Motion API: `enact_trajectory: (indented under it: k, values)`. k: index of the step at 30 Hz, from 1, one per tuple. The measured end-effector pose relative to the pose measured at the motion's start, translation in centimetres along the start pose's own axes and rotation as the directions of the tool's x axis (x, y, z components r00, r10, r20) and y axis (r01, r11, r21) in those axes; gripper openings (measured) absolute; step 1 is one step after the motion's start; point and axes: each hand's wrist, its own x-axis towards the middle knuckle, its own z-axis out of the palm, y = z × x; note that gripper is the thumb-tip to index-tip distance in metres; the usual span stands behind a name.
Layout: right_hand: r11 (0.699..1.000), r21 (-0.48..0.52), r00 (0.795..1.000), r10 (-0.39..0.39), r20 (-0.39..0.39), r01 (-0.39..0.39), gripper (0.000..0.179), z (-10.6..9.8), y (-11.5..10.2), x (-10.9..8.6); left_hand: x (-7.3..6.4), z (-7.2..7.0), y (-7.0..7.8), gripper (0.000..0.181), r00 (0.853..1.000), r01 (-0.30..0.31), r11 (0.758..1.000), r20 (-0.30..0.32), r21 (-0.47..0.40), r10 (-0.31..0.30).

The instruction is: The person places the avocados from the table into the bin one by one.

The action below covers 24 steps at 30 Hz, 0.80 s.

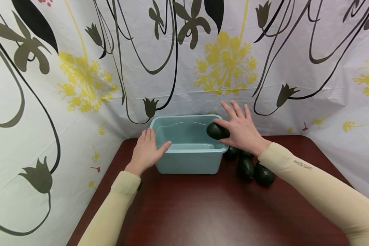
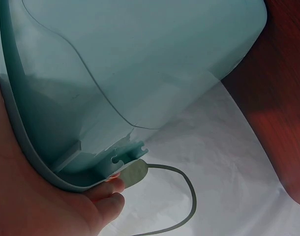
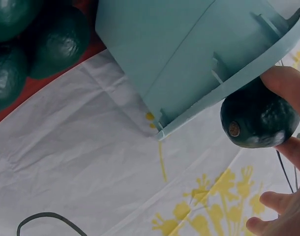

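Observation:
My right hand [image 1: 243,131] pinches a dark green avocado [image 1: 216,131] between thumb and index finger, with the other fingers spread. It holds the avocado over the right end of a light blue plastic bin [image 1: 187,162]. In the right wrist view the held avocado [image 3: 258,115] shows its brown stem end, right beside the bin's rim [image 3: 224,88]. At the bin's left end, my left hand [image 1: 146,150] rests against the rim with straight fingers and the thumb held out. The left wrist view has this hand [image 2: 51,201] along the rim's corner.
Several more avocados [image 1: 246,168] lie on the dark red table [image 1: 187,208], right of the bin and partly under my right forearm. Behind the table hangs a white cloth [image 1: 178,78] printed with flowers and vines.

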Motion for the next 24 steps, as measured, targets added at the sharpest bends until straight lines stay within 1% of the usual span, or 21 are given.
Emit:
enact_trajectory:
  k: [4, 8, 13, 20, 24]
  values:
    - [1.000, 0.005, 1.000, 0.000, 0.012, 0.000, 0.081, 0.3, -0.4, 0.8, 0.0, -0.2, -0.1, 0.117, 1.000, 0.003, 1.000, -0.002, -0.007, -0.003]
    - [1.000, 0.004, 0.999, 0.018, 0.037, -0.018, 0.082, 0.7, -0.8, 1.2, 0.0, -0.1, -0.1, 0.117, 1.000, 0.000, 1.000, 0.007, -0.018, 0.000]
    - [0.999, 0.023, 0.997, 0.030, 0.071, -0.031, 0.080, 1.3, -1.4, 1.3, -0.1, 0.0, 0.0, 0.118, 1.000, 0.009, 1.000, 0.004, -0.018, -0.009]
    - [0.999, 0.027, 0.996, 0.034, 0.084, -0.036, 0.079, 2.1, -1.6, 1.3, -0.1, 0.0, 0.0, 0.118, 1.000, 0.005, 1.000, -0.004, -0.019, -0.006]
    - [0.998, 0.049, 0.994, 0.034, 0.103, -0.039, 0.077, 2.6, -1.7, 1.3, 0.0, 0.0, 0.0, 0.118, 1.000, 0.007, 1.000, -0.005, -0.021, -0.007]
